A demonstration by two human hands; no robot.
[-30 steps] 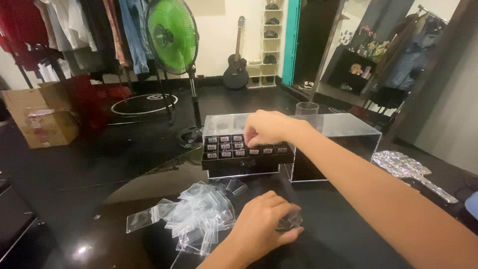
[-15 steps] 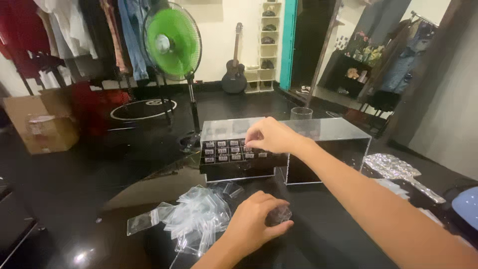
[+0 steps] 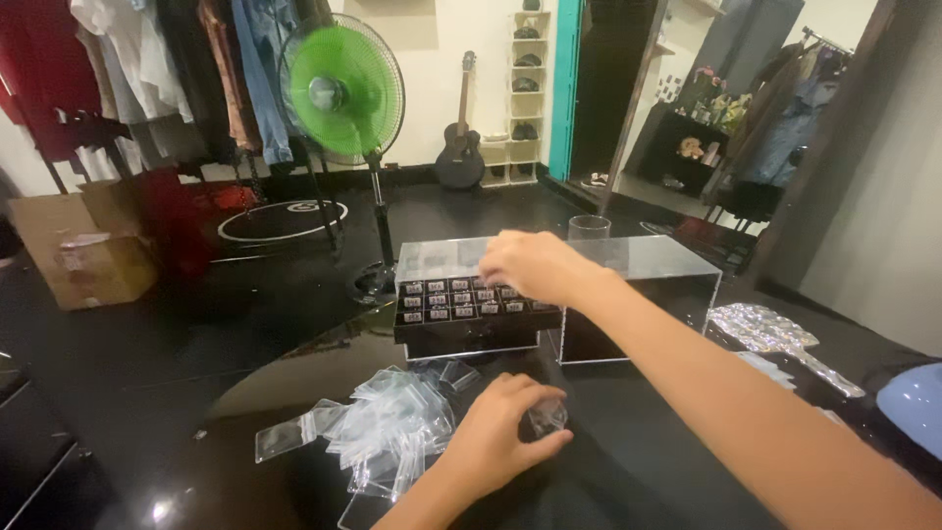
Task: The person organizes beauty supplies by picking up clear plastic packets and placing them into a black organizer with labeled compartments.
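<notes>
Glossy black round table [image 3: 638,461] in a clothes-racked room with green pedestal fan [image 3: 343,88]: left hand [image 3: 500,437] pinches small clear plastic bag [image 3: 548,416], right hand [image 3: 530,267], fingers curled, over black compartmented tray [image 3: 461,304].

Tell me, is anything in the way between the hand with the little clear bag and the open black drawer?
Nothing visible stands between them. The left hand pinches a small clear bag just above the dark table; bare tabletop lies up to the drawer tray. The pile of bags sits off to the left. The right hand hovers over the tray.
</notes>
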